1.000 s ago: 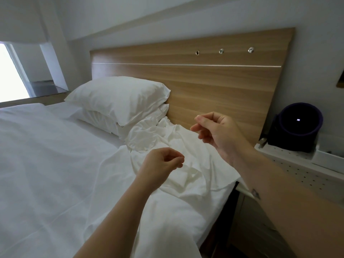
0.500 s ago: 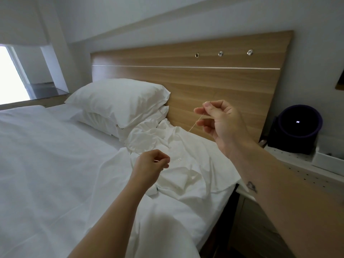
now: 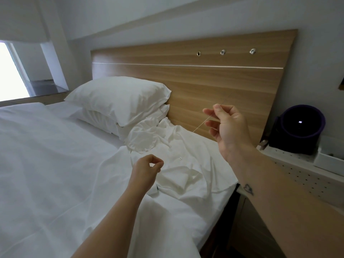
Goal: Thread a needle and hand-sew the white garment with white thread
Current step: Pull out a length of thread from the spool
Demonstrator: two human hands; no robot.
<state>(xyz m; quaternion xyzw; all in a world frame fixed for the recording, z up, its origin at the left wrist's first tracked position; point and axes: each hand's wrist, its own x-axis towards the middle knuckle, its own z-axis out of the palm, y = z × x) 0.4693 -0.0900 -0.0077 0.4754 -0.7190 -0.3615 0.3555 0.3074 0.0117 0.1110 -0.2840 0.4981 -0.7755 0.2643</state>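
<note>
The right hand [image 3: 229, 125] was raised before the headboard [image 3: 195, 82], thumb and forefinger pinching a white thread [image 3: 202, 121]. The thread ran straight down and leftward until lost against the bedding. The left hand [image 3: 147, 167] hovered low over the white shirt [image 3: 186, 146], fingertips drawn to the thumb; whether it held anything could not be told. The shirt lay crumpled on the bed [image 3: 55, 164] beside the pillows [image 3: 119, 97]. Judged step: drawing out a length of thread. Next required: a needle, none visible, and a steadied thread end.
</note>
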